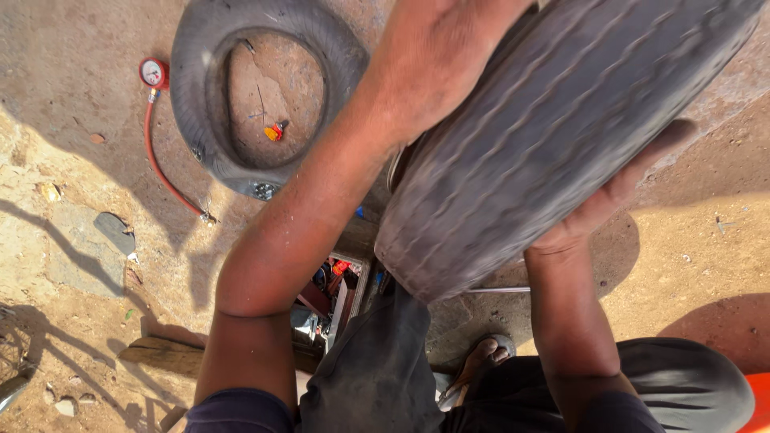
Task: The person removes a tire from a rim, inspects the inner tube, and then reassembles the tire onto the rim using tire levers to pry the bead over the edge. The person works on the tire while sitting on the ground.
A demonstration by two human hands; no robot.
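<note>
Two hands grip a worn tyre (553,136): left hand (441,56) pressed on top, right hand (618,192) cupped beneath; inner tube (200,96) already lies apart, gauge (153,73) unused.

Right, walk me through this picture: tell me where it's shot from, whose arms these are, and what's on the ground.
The one picture comes from a camera worn on a person's head, looking down at their own bare arms. Both hands hold a worn grey tyre up in front of the body: the left hand lies over its upper side, the right hand presses flat against its tread from below. On the dirt ground lie a black inner tube in a ring, a pressure gauge on a red hose, and a small box of tools near the knees. A sandalled foot shows below.
</note>
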